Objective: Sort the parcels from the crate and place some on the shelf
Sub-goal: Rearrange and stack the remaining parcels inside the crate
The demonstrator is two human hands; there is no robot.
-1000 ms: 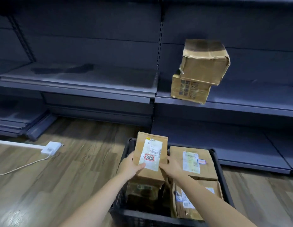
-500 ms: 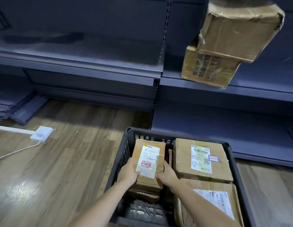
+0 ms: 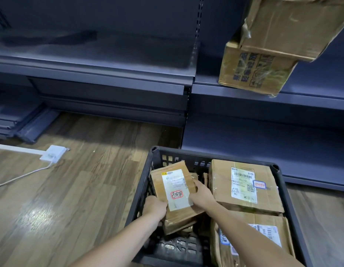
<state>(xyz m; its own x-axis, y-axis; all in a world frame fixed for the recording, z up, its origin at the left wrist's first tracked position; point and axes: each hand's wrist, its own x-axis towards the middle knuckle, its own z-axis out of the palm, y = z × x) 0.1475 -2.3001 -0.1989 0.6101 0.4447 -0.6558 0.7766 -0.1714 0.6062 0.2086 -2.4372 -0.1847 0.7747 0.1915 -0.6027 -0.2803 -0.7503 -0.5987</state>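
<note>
A black plastic crate [image 3: 155, 151] stands on the floor before the shelving. In its left half I hold a small brown parcel [image 3: 173, 182] with a white label and red stamp. My left hand [image 3: 154, 207] grips its lower left edge and my right hand [image 3: 202, 195] grips its right side. The parcel is tilted and low inside the crate. Two larger labelled parcels fill the crate's right half, one at the back [image 3: 244, 185] and one at the front [image 3: 263, 237]. Two stacked cardboard boxes, an upper one [image 3: 286, 26] on a lower one [image 3: 254, 70], sit on the grey shelf [image 3: 244, 93] at upper right.
Grey shelving [image 3: 109, 78] runs across the back, with a low base shelf [image 3: 263, 147] behind the crate. A white power socket [image 3: 51, 156] with a cable lies on the wooden floor at left. Loose shelf boards [image 3: 17, 122] lie at far left.
The small parcel has gone down from above the crate rim into the crate's left half, both hands still on it. The camera has dropped and moved closer to the shelf.
</note>
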